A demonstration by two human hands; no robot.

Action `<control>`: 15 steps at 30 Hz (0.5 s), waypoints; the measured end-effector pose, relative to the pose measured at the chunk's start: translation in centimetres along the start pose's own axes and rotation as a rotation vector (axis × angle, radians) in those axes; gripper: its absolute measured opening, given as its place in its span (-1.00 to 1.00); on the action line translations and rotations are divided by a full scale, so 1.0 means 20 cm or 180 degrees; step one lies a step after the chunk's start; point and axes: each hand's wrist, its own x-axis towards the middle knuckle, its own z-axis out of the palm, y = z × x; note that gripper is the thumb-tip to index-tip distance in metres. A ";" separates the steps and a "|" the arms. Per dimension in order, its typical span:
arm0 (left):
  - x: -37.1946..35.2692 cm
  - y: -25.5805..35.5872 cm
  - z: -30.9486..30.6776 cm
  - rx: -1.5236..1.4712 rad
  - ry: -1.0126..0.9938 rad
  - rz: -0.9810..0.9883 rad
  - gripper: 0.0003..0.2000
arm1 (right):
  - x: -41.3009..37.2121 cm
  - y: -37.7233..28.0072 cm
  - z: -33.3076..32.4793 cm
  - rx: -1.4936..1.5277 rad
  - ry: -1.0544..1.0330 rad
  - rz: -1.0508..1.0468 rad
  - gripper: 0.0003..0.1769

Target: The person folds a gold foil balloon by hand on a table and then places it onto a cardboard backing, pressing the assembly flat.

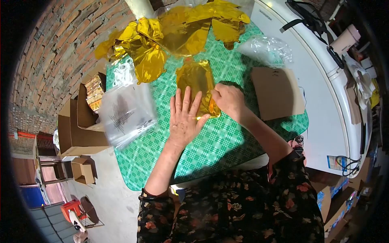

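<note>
A folded piece of shiny gold foil [195, 77], like a flattened foil balloon, lies on the green checked tablecloth in front of me. My left hand [184, 119] rests flat over its lower left part, fingers spread. At its right edge my right hand [229, 99] is closed, with the fingers curled against the foil; the fingertips are partly hidden. More loose gold foil pieces [184, 34] are heaped across the far side of the table, some crumpled and some flat.
Clear plastic bags [127, 111] lie at the table's left edge, beside open cardboard boxes [83, 135]. To the right are a brown cardboard sheet [277, 93] and a crumpled clear bag [265, 50]. A white appliance [308, 81] stands along the right side, a brick wall [52, 60] at left.
</note>
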 end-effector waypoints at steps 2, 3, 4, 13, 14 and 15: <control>0.00 0.01 -0.01 -0.0053 0.0016 -0.0002 -0.24 | -0.01 0.01 0.01 0.0034 0.0092 -0.0044 -0.66; 0.00 0.01 -0.01 -0.0054 0.0011 -0.0005 -0.25 | -0.01 0.01 0.02 0.0055 0.0144 -0.0067 -0.66; 0.00 0.01 -0.01 -0.0054 0.0004 -0.0003 -0.25 | -0.02 0.01 0.02 0.0068 0.0139 -0.0087 -0.67; 0.04 0.04 -0.05 -0.0188 0.0089 0.0126 -0.27 | -0.01 0.04 0.03 0.0220 0.0306 -0.0498 -0.71; 0.04 0.04 -0.06 -0.0227 0.0102 0.0154 -0.28 | -0.01 0.03 0.02 0.0218 0.0238 -0.0469 -0.71; 0.05 0.05 -0.05 -0.0264 0.0084 0.0161 -0.28 | -0.01 0.03 0.01 0.0216 0.0171 -0.0441 -0.71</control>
